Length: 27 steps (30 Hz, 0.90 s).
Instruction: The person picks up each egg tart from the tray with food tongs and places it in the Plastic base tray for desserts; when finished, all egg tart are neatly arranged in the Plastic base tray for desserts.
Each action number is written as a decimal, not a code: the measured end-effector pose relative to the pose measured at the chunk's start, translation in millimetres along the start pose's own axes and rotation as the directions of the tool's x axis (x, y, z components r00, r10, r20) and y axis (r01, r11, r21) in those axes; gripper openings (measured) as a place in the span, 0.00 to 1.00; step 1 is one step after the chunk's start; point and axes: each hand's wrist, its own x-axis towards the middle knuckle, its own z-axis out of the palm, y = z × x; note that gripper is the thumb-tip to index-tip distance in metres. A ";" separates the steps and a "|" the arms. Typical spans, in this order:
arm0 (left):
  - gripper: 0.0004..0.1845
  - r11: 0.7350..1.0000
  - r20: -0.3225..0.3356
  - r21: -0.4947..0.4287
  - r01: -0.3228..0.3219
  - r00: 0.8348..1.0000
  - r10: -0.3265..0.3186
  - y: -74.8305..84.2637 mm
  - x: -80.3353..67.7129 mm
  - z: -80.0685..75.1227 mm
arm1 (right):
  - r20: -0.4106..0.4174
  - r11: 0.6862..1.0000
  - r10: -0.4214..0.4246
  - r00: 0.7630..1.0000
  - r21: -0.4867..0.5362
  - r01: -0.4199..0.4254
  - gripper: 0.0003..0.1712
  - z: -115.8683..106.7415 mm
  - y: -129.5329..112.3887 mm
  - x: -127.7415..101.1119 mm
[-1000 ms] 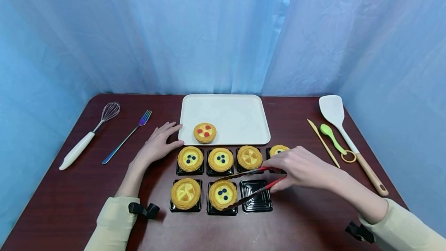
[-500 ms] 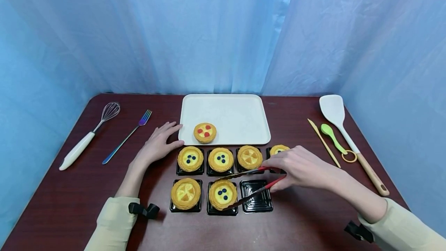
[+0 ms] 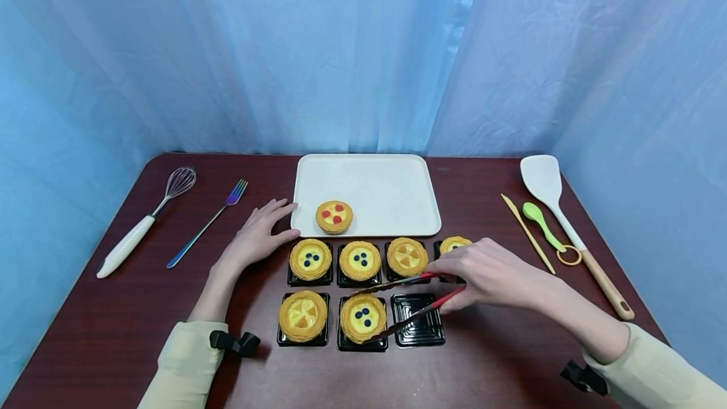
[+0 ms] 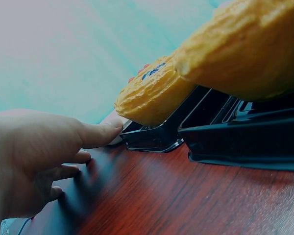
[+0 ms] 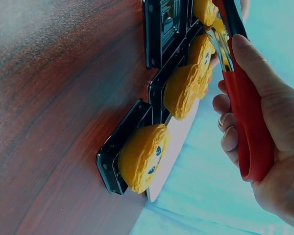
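Observation:
My right hand (image 3: 494,273) grips red-handled tongs (image 3: 450,297), also seen from the side in the right wrist view as a red handle (image 5: 250,117). The spread arms of the tongs straddle a tart with dark blue berries (image 3: 363,317) in the middle black tray of the front row; whether both tips touch it I cannot tell. My left hand (image 3: 258,232) lies on the table, fingers extended, at the left front corner of the white tray (image 3: 380,175). Its thumb (image 4: 103,134) is by the tray's corner. A tart with red pieces (image 3: 334,217) sits on that tray.
Front row: a tart with yellow wedges (image 3: 303,316) at left, a bare black tray (image 3: 419,320) at right. Several tarts in black trays fill the row behind. Whisk (image 3: 139,232) and fork (image 3: 210,223) lie left; a yellow knife (image 3: 528,232), green spoon (image 3: 542,225) and white spatula (image 3: 568,226) right.

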 end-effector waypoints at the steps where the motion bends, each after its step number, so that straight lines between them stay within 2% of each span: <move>1: 0.35 1.000 0.000 -0.001 0.002 1.000 -0.002 -0.1 0.1 0.1 | 0.001 1.000 0.001 1.000 0.002 -0.001 0.32 0.1 0.0 -0.2; 27: 0.35 1.000 0.000 -0.005 0.003 1.000 -0.003 -1.6 -0.1 0.3 | 0.008 1.000 -0.002 1.000 0.001 0.002 0.33 0.0 0.7 0.3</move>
